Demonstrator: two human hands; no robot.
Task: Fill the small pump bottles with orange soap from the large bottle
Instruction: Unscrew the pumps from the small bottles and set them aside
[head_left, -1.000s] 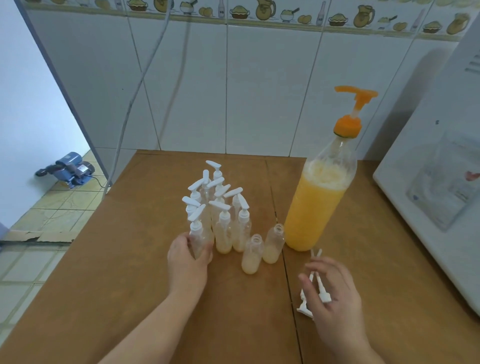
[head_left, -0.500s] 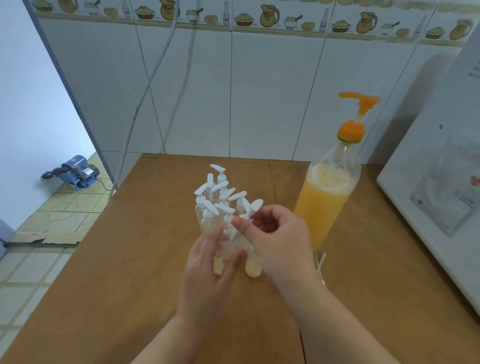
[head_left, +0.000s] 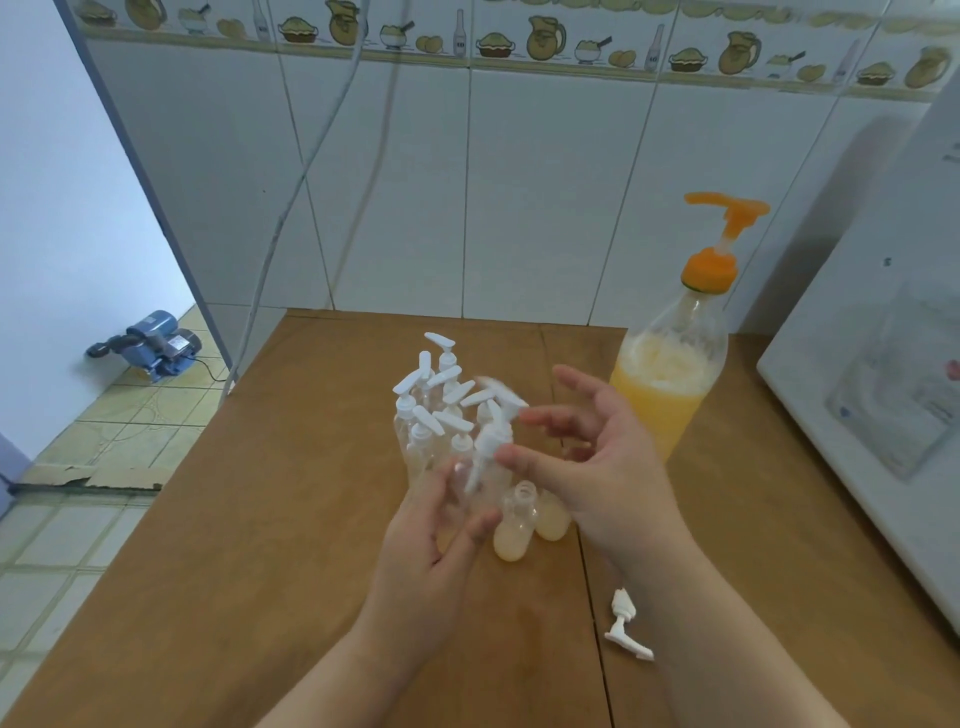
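White pump top (head_left: 491, 441) sits on the small bottle (head_left: 480, 486) the left hand (head_left: 434, 540) grips; right hand (head_left: 597, 457) spread wide beside it.

Large bottle (head_left: 666, 384): clear plastic, upright at my right on the table, roughly half full of orange soap with foam on top, orange pump head on. Small pump bottles (head_left: 441, 415): cluster of clear ones standing mid-table, white pumps fitted, pale liquid in the bottoms. Two uncapped small bottles (head_left: 519, 525) stand in front, partly filled. One small bottle (head_left: 480, 480) off the table, blurred white pump (head_left: 493, 421) sitting on its neck. Loose white pump (head_left: 625, 623) lies flat, near right.
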